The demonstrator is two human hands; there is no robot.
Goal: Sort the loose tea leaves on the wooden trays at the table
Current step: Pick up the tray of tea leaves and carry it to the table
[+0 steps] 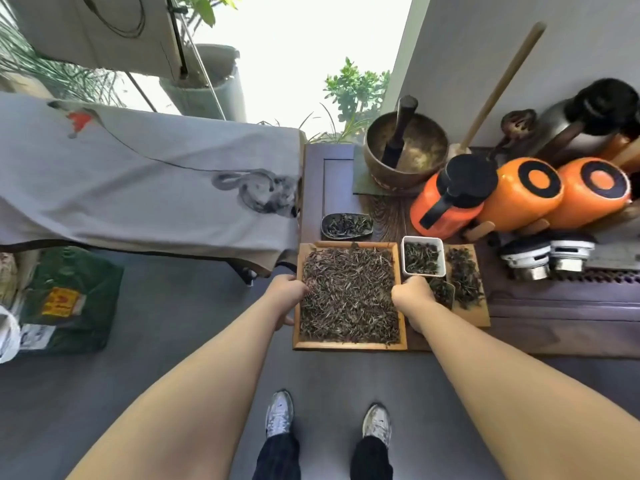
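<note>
Both hands hold the square wooden tray (349, 345) of loose brown tea leaves (349, 296) at the dark table's (554, 337) near corner: left hand (289, 296) grip curled round one rim, right hand (412, 294) opposite. Overhanging the edge, it could tilt and spill leaves.

Bare, sleeveless forearms lead to the left hand (289, 296) and right hand (410, 296); below them, dark checked trousers (278, 457) and 2 silver-white trainers (279, 414).

My square wooden tray (349, 345) lies flat at the table edge, full of thin dry tea leaves (349, 296); just beside, a flat board (479, 315) carries darker leaves (464, 275).
</note>
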